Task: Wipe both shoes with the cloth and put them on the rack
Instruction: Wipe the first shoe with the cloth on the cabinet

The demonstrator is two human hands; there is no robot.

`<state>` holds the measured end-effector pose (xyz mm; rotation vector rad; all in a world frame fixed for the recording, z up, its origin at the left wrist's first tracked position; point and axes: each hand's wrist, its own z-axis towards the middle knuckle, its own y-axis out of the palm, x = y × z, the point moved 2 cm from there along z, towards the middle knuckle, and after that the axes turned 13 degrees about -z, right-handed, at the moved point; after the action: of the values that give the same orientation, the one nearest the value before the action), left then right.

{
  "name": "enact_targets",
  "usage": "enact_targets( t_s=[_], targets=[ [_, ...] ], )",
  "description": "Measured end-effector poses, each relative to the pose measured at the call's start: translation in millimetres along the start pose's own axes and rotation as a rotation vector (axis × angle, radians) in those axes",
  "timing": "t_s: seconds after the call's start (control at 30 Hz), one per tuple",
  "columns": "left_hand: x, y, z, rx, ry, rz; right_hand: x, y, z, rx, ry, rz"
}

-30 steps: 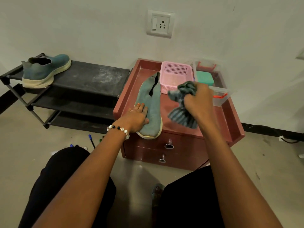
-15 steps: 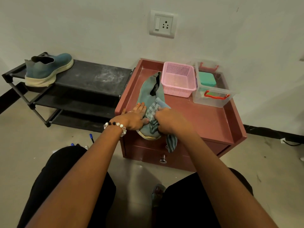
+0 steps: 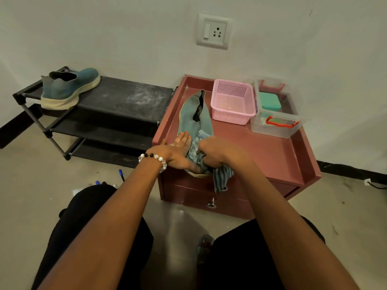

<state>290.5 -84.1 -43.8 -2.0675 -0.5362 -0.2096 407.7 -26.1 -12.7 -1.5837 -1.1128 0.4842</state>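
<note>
A teal shoe (image 3: 191,118) lies lengthwise on the maroon drawer unit (image 3: 272,155), toe toward me. My left hand (image 3: 178,152) rests flat on the shoe's left side near the toe, fingers straight. My right hand (image 3: 219,151) grips a striped grey-blue cloth (image 3: 222,178) and presses it onto the shoe's toe; the cloth's tail hangs over the unit's front edge. The second teal shoe (image 3: 69,88) with a cream sole stands on the top shelf of the black rack (image 3: 125,97) at the left.
A pink basket (image 3: 232,101) and a clear plastic box (image 3: 276,114) with a green item stand at the back of the drawer unit. Blue pens (image 3: 121,174) lie on the floor by my left knee. A wall socket (image 3: 213,31) is above.
My right hand came down from mid-air with the cloth onto the shoe's toe and now rubs there. My left hand stays on the shoe.
</note>
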Motion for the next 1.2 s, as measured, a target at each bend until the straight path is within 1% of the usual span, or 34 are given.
enact_targets(
  t_s=[0.07,0.17,0.23,0.33,0.4,0.5,0.63,0.7,0.77,0.87,0.97,1.03,1.07,1.17,1.2],
  targets=[
    [2,0,0,-0.022,-0.017,-0.018,4,8,1,0.026,-0.014,0.006],
    [5,0,-1,-0.033,-0.054,-0.01,3,15,10,0.028,0.004,-0.211],
    [7,-1,-1,-0.031,-0.059,-0.004,2,11,16,0.048,0.062,-0.303],
    [6,0,0,-0.014,-0.045,-0.032,4,7,27,0.041,0.15,-0.351],
    [4,1,2,0.001,-0.041,-0.041,4,6,33,0.022,0.137,-0.346],
    [3,4,3,0.011,-0.049,-0.035,5,5,34,-0.021,0.046,-0.283],
    [4,6,2,0.025,-0.058,-0.021,9,1,13,-0.066,-0.104,-0.099],
    [4,7,3,0.037,-0.049,-0.025,8,3,3,-0.055,-0.124,-0.045],
    [4,7,2,0.033,-0.057,-0.04,9,5,1,-0.014,-0.086,-0.08],
    [8,6,-1,0.022,-0.078,-0.049,7,9,15,0.094,-0.003,-0.29],
    [11,4,-4,0.026,-0.069,-0.059,5,10,28,0.126,0.107,-0.324],
    [11,2,-3,0.019,-0.074,-0.044,4,9,33,0.087,0.104,-0.302],
    [10,2,-3,0.012,-0.078,-0.029,4,5,31,0.041,0.067,-0.263],
    [10,4,0,0.005,-0.091,0.005,6,-5,12,-0.134,-0.028,-0.033],
    [10,4,0,0.013,-0.094,0.011,5,-5,7,-0.171,-0.037,-0.023]
  ],
)
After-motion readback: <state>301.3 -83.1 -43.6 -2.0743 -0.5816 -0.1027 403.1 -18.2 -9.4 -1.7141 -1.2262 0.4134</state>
